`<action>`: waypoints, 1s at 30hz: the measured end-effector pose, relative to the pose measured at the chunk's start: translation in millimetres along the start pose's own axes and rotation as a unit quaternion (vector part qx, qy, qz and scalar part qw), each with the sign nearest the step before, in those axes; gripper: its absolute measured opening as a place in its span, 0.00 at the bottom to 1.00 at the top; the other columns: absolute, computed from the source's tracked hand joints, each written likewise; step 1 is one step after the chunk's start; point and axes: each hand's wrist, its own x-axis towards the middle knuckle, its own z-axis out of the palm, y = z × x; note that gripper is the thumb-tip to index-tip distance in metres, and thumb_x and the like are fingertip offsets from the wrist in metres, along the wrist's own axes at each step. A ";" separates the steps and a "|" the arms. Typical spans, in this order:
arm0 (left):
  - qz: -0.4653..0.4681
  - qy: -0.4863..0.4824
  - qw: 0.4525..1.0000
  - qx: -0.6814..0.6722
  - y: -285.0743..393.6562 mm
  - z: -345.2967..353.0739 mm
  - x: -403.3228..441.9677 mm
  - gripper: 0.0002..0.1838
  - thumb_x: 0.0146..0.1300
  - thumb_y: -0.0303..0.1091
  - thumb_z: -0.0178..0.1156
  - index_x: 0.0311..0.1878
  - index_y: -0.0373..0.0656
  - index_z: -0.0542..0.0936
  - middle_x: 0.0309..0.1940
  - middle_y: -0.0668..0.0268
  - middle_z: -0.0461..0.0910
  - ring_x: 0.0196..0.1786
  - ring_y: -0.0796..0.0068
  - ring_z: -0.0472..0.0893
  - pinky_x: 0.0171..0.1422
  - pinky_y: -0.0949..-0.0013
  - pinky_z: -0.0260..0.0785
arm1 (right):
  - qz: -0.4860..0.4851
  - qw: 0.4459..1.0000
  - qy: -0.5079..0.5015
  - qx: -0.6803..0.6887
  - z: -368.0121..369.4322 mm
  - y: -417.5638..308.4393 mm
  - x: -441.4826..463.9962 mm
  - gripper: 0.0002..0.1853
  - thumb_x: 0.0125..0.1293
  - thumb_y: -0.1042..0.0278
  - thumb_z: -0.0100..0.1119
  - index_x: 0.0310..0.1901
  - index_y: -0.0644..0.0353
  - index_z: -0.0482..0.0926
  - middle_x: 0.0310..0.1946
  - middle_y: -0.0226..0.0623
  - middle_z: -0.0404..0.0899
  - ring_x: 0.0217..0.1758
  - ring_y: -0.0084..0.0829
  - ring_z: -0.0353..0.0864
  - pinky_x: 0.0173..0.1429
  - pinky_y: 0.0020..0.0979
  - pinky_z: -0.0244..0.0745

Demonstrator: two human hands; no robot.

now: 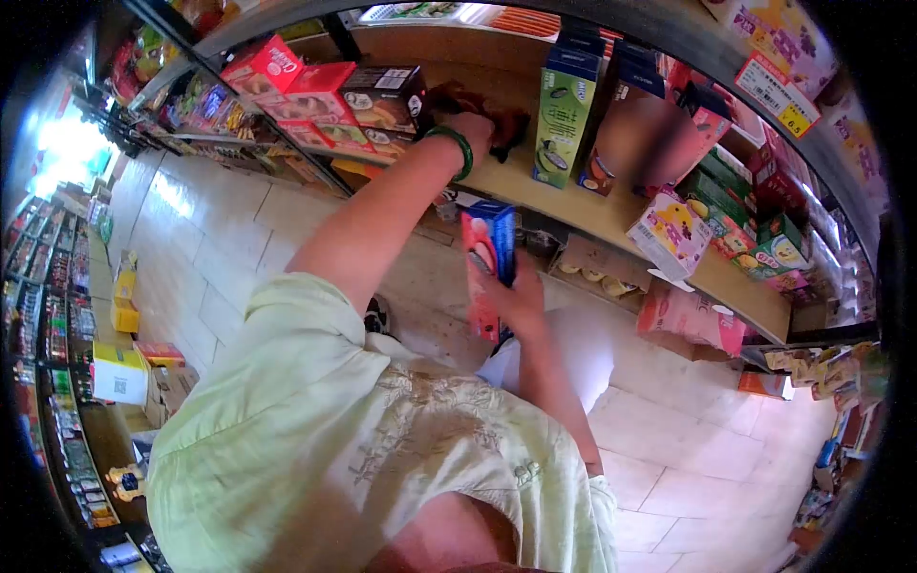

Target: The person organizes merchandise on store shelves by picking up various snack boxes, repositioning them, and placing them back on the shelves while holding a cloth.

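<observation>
My left hand point(466, 129), with a green bangle on its wrist, reaches onto the shelf. Its fingers are closed on a crumpled, dark reddish-brown cloth point(506, 134) that lies against the shelf board. Below the shelf edge, my right hand point(516, 296) grips a tall red and blue box point(489, 244), held upright in front of my knees. Left of the cloth sit stacked red and brown boxes point(349, 100). To its right a tall green box point(565, 119) stands next to a dark blue one point(621, 105).
The wooden shelf point(521, 177) runs across in front of me, under an upper shelf with a price tag point(778, 93). A white and purple box point(671, 234) leans at its front edge. Cartons point(122, 372) stand on the left. A pink bag point(690, 320) sits low on the right.
</observation>
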 end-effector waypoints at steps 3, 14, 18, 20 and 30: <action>0.080 0.087 0.987 -0.108 -11.1 21.4 -21.7 0.13 0.57 0.33 0.50 0.42 0.41 0.78 0.42 0.51 0.78 0.47 0.52 0.77 0.50 0.55 0.70 | -0.031 0.999 0.028 0.004 -2.0 42.1 6.3 0.24 0.53 0.61 0.65 0.49 0.62 0.71 0.41 0.41 0.78 0.43 0.33 0.78 0.49 0.31 0.71; 0.244 0.188 0.931 -0.194 -23.6 48.0 -99.2 0.12 0.52 0.31 0.55 0.40 0.39 0.73 0.38 0.51 0.75 0.45 0.47 0.74 0.47 0.52 0.68 | 0.013 0.941 0.098 0.325 -23.1 49.9 -2.1 0.23 0.54 0.71 0.64 0.52 0.60 0.71 0.43 0.32 0.75 0.44 0.25 0.75 0.49 0.28 0.70; 0.223 0.038 0.960 -0.166 -15.1 59.3 -149.5 0.13 0.55 0.30 0.52 0.45 0.39 0.72 0.42 0.52 0.75 0.46 0.48 0.74 0.48 0.53 0.68 | 0.040 0.907 0.125 0.400 -23.1 43.7 -2.7 0.29 0.52 0.71 0.66 0.57 0.61 0.67 0.47 0.34 0.75 0.50 0.27 0.73 0.57 0.28 0.66; 0.201 0.045 0.953 -0.223 -20.5 91.6 -161.1 0.14 0.57 0.31 0.51 0.47 0.39 0.72 0.43 0.52 0.75 0.46 0.49 0.74 0.49 0.55 0.68 | 0.019 0.911 0.097 0.401 -23.1 40.9 -4.5 0.23 0.56 0.74 0.62 0.54 0.58 0.69 0.46 0.29 0.74 0.47 0.25 0.74 0.51 0.27 0.68; -0.087 0.024 0.685 -0.723 -56.4 134.2 -164.2 0.19 0.66 0.44 0.52 0.50 0.37 0.74 0.41 0.63 0.78 0.44 0.70 0.77 0.49 0.67 0.69 | -0.064 0.940 0.076 0.325 1.3 0.7 -28.4 0.21 0.55 0.73 0.65 0.51 0.59 0.71 0.45 0.31 0.75 0.49 0.25 0.73 0.56 0.26 0.66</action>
